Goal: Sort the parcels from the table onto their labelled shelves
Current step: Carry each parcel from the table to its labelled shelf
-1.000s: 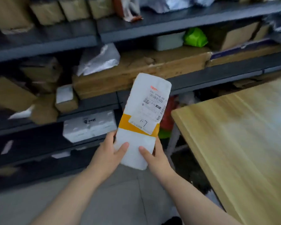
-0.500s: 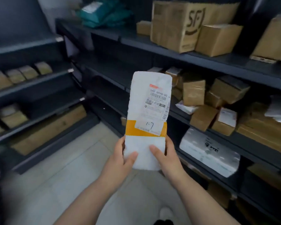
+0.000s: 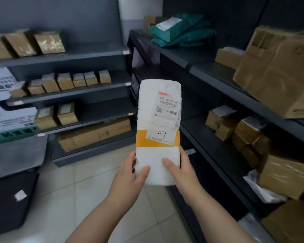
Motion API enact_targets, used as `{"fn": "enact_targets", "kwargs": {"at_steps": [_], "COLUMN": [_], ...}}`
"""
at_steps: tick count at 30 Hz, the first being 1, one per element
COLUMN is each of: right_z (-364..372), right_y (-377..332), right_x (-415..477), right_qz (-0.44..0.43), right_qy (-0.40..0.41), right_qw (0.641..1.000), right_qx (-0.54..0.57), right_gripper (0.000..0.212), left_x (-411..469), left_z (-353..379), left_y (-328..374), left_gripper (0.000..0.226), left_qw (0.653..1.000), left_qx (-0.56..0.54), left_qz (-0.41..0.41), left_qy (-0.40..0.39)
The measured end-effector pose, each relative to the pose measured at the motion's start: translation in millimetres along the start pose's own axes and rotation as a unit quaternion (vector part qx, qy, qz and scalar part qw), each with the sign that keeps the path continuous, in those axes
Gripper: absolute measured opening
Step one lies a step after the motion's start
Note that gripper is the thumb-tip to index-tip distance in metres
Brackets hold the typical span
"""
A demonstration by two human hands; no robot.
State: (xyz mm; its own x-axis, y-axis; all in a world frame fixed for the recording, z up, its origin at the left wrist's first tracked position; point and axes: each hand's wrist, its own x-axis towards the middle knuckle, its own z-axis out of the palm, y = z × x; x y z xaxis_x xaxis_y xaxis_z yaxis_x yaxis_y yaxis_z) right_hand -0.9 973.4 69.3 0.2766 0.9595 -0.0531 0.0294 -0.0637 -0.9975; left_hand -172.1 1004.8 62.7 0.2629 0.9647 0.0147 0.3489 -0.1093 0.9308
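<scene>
Left of the grips: dark shelf unit [image 3: 88,56] with rows of small cardboard boxes [image 3: 77,81] and a long flat carton [image 3: 98,133] on its lowest level. Left grip [image 3: 130,170] and right grip [image 3: 182,168] both clasp the bottom end of the white parcel [image 3: 158,118], thumbs on its front; the parcel stands upright between them, label facing the camera, handwritten "1-7" at its orange band. Right of the grips: second shelf unit [image 3: 209,74], green mailer bags [image 3: 181,30] on the top level, brown boxes [image 3: 223,120] lower.
</scene>
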Motion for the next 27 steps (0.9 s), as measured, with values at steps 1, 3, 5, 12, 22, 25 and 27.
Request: {"fn": "enact_targets", "kwargs": {"at_steps": [1, 3, 5, 12, 22, 25, 27], "right_z": [-4, -9, -7, 34, 138, 159, 167], "right_y": [-1, -1, 4, 21, 16, 11, 6], "right_x": [12, 34, 54, 127, 295, 335, 357], "right_qz": [0.001, 0.014, 0.029, 0.09, 0.109, 0.097, 0.089], "right_qy": [-0.013, -0.033, -0.047, -0.077, -0.094, -0.086, -0.093], "right_qw": [1.0, 0.999, 0.998, 0.993, 0.988, 0.99, 0.99], "right_qx": [0.013, 0.015, 0.014, 0.022, 0.057, 0.059, 0.063], "right_gripper": [0.048, 0.038, 0.034, 0.053, 0.051, 0.049, 0.052], "left_x": [9, 23, 35, 92, 268, 318, 347], "left_z": [5, 12, 16, -1, -99, -123, -131], "left_y": [0, -1, -5, -41, -85, -91, -96], "left_gripper": [0.052, 0.053, 0.054, 0.045, 0.06, 0.062, 0.062], "left_qw": [1.0, 0.998, 0.997, 0.992, 0.996, 0.997, 0.998], "left_qx": [-0.001, 0.003, 0.005, 0.012, 0.039, 0.049, 0.039], "left_qz": [-0.003, -0.002, -0.019, -0.072, -0.057, -0.047, -0.053], "left_qy": [0.02, 0.058, 0.076, 0.107, 0.056, 0.023, 0.006]}}
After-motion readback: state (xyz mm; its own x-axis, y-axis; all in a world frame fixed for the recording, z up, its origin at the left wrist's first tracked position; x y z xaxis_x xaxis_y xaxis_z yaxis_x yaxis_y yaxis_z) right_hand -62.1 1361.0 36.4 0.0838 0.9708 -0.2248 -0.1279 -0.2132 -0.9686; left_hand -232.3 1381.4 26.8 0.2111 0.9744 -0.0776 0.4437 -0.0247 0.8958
